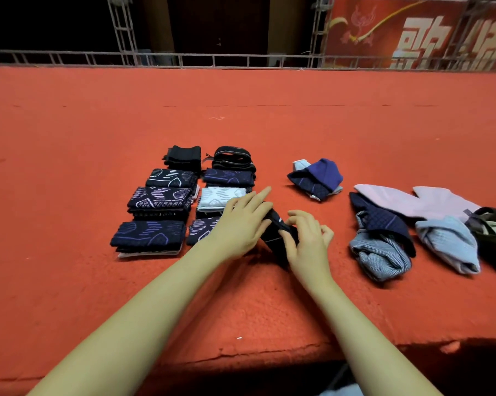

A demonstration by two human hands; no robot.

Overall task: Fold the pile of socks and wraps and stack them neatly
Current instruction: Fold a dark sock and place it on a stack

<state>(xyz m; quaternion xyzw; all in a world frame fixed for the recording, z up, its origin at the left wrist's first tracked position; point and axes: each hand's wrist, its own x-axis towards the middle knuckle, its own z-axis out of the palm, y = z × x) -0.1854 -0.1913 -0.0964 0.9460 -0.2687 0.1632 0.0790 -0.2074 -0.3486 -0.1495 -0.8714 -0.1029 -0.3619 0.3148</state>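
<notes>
**Dark sock in both hands, folded stacks to the left**

Where the fingers (291, 221) of the right hand (306, 241) curl, they pinch the near end of a dark sock (275, 232), thumb side tucked under the cloth. Left hand (241, 224) lies over the sock's far end, fingers nearly straight and pressing down, index pointing away. Sock sits on the red counter (241, 110), just right of the folded stacks.

Folded stacks (181, 201): two rows, side by side, running away from the person. Mostly dark navy with pale line patterns; one pale grey piece (215, 198) in the right row; plain black pieces (184, 155) at the far end. Left wrist overlaps the nearest stack of the right row.

Unfolded items, right of the hands: a blue-and-navy bundle (316, 178), set apart; further right a loose pile (412, 227) of navy, striped grey, pink and light blue pieces, reaching the frame edge.

Open room: wide bare counter beyond the stacks up to a metal rail (155, 58); bare strip between the hands and the worn near edge (269, 358).

Writing: red banner (412, 32) behind the rail, large pale characters, cut off and not readable.
</notes>
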